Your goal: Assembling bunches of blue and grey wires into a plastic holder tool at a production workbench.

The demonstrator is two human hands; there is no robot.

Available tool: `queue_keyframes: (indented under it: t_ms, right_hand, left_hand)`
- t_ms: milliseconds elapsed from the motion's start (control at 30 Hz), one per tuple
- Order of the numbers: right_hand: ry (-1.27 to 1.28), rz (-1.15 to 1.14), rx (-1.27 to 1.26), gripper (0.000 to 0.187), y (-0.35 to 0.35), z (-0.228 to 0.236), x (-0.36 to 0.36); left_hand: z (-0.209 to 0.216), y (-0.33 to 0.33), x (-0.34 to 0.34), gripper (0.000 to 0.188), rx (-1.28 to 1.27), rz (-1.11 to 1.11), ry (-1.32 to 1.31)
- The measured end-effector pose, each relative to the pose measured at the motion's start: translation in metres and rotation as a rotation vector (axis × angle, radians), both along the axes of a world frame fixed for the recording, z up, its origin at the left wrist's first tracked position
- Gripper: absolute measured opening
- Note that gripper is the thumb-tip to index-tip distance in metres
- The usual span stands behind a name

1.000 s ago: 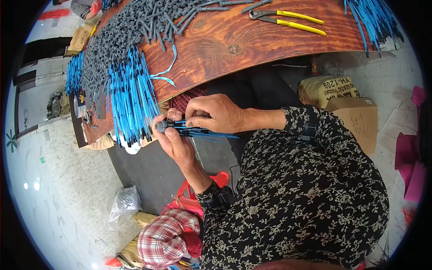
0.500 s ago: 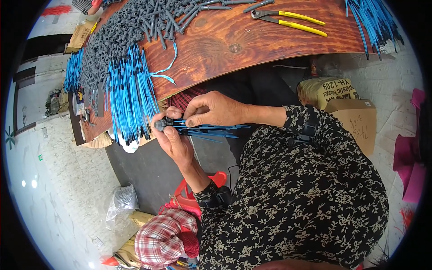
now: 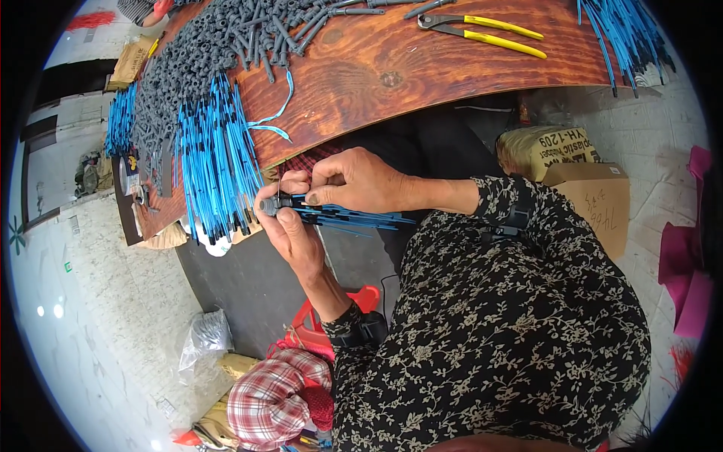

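My left hand (image 3: 296, 239) is closed around a small bundle of blue wires (image 3: 358, 218) with dark ends. At the bundle's left end sits a grey plastic fitting (image 3: 269, 205), between my left thumb and fingers. Right beside it, my right hand (image 3: 365, 181) is closed in a pinch, thumb and fingertips at the dark part of the bundle behind the fitting. A thin dark strand (image 3: 280, 183) rises by the fitting. What exactly the right fingertips grip is too small to tell. Both hands are off the table's near edge, over my lap.
The wooden table (image 3: 392, 79) holds a heap of grey plastic parts (image 3: 203, 56), blue wire bundles (image 3: 215, 162), a blue strip (image 3: 280, 113) and yellow-handled pincers (image 3: 501, 38). Cardboard boxes (image 3: 591, 200) stand at right. Behind a red chair (image 3: 316, 324) lies plaid cloth (image 3: 263, 399).
My right fingertips have shifted slightly left along the bundle toward the fitting. The left hand still grips the bundle, and the view has moved a little.
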State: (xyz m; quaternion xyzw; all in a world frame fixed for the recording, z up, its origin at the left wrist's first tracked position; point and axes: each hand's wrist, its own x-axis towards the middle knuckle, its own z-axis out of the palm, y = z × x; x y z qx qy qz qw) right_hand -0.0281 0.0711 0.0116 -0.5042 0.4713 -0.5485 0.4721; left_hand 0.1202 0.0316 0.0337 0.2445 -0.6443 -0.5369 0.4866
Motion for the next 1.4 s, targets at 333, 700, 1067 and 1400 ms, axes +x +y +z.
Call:
queue_keyframes:
  t_ms: [333, 700, 1067, 1400]
  right_hand:
    - [0.363, -0.293, -0.407, 0.017, 0.005, -0.002, 0.011]
    - [0.522, -0.319, -0.490, 0.019, 0.005, 0.006, 0.005]
    - [0.636, -0.346, -0.526, 0.016, 0.012, 0.000, 0.010]
    - [0.616, -0.358, -0.509, 0.016, 0.017, 0.012, 0.010]
  left_hand:
    - [0.000, -0.007, 0.007, 0.049, 0.110, -0.121, 0.048]
    - [0.004, -0.003, 0.004, 0.047, 0.090, -0.080, -0.004]
    - [0.000, -0.001, 0.003, 0.041, 0.067, -0.110, 0.036]
    - [0.006, 0.003, -0.005, 0.026, -0.043, -0.005, -0.020]
